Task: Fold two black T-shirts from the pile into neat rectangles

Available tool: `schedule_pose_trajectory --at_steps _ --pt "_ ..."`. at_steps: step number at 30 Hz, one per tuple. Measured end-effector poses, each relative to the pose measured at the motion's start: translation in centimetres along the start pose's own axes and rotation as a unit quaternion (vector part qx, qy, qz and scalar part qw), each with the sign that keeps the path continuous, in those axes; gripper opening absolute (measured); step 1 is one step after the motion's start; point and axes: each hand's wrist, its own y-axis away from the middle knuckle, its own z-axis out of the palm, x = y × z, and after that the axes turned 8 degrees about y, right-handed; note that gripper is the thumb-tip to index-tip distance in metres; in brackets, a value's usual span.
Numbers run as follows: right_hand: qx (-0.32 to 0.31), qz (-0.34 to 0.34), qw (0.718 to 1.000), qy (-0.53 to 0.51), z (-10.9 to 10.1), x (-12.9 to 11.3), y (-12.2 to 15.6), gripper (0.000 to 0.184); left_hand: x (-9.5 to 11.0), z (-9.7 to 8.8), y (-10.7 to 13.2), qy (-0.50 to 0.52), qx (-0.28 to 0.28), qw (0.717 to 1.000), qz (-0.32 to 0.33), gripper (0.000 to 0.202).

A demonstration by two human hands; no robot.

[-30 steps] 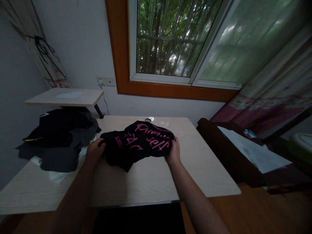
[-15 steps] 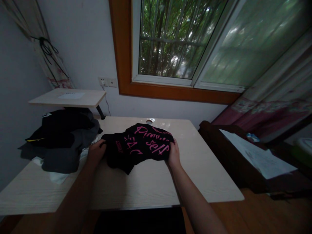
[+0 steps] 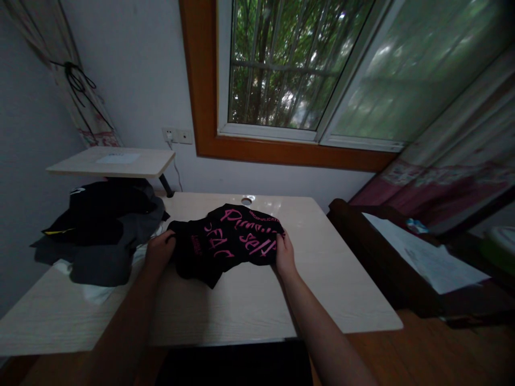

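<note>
A black garment with pink lettering (image 3: 227, 241) lies bunched on the pale wooden table (image 3: 249, 300), near its middle. My left hand (image 3: 160, 252) grips the garment's left edge, fingers curled into the cloth. My right hand (image 3: 284, 252) holds the right edge, fingers closed on the fabric. Both forearms reach in from the bottom of the view.
A heap of dark and grey clothes (image 3: 102, 230) sits on the table's left side, under a small raised shelf (image 3: 112, 161). A window (image 3: 281, 69) is behind the table. A dark wooden bed frame with paper (image 3: 422, 257) stands to the right.
My right hand has slid a little to the left, pushing the garment's right edge inward. The left hand has hardly moved.
</note>
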Motion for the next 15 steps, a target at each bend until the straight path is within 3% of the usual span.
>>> schedule_pose_trajectory --at_steps 15 --pt "0.001 -0.003 0.998 0.062 0.21 -0.48 0.1 0.045 -0.18 0.12 0.1 0.023 0.012 1.0 -0.011 0.034"
